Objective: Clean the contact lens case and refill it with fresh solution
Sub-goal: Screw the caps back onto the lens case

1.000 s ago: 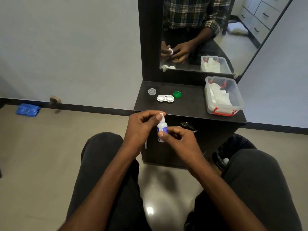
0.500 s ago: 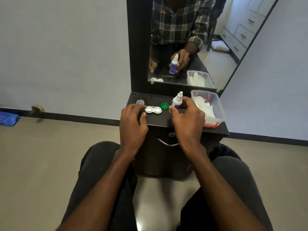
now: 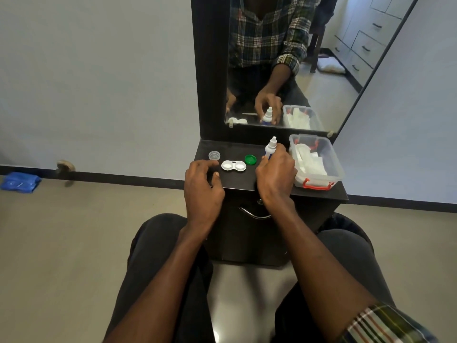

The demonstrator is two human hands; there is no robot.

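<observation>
I'm sitting at home, in what looks like a bedroom: a small dark wooden bench [image 3: 272,186] with a tall dark-framed mirror [image 3: 321,70] fixed above it stands against a plain pale wall [image 3: 99,70]. The mirror reflects a white set of drawers with dark handles [image 3: 366,43], and a beige tiled floor [image 3: 61,243] meets a dark skirting board [image 3: 123,177].

Head camera looks forward and down onto the dresser top [image 3: 237,180].
</observation>
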